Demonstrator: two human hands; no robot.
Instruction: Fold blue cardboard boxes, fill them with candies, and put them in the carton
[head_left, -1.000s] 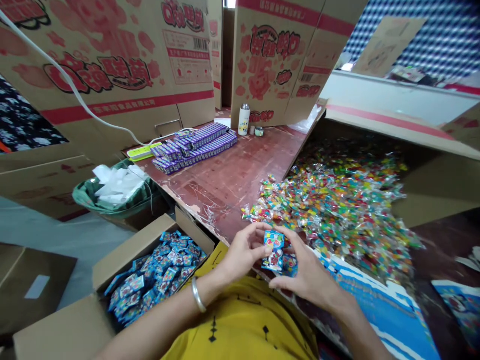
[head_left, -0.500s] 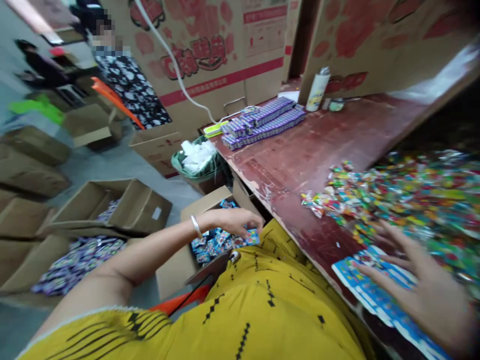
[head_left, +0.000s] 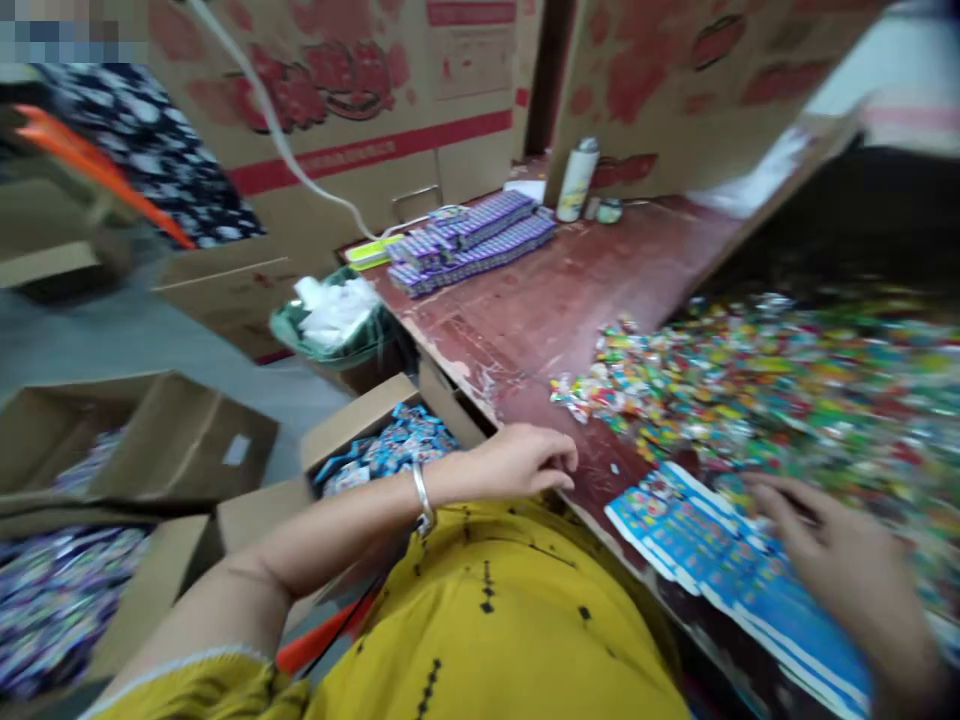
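My left hand [head_left: 534, 462], wearing a silver bangle, is over my lap beside the table edge. Its fingers are loosely curled, with a gap at the thumb and nothing visible between them. Blue printed packets [head_left: 720, 560] lie overlapping along the table's near edge. Over their right side is my right hand [head_left: 832, 545], its thumb and fingers drawn together close to the pile of colourful wrapped candies [head_left: 750, 390]. Motion blur and the fingers hide whatever it may hold. An open carton [head_left: 360, 415] of small blue packets [head_left: 405, 440] stands left of the table, partly behind my left forearm.
Purple packs [head_left: 472, 240] are stacked on the red table [head_left: 525, 330], near a white bottle [head_left: 577, 180] and small jar [head_left: 609, 211]. A green-lined bin [head_left: 330, 325] stands left. Cartons of purple packets [head_left: 60, 600] occupy the floor. A person in patterned clothing [head_left: 157, 140] is beyond.
My left hand has moved from above the carton to the table edge, and the blue packet at its fingers is gone from view. My right hand's spread fingers have drawn together. The view has shifted right.
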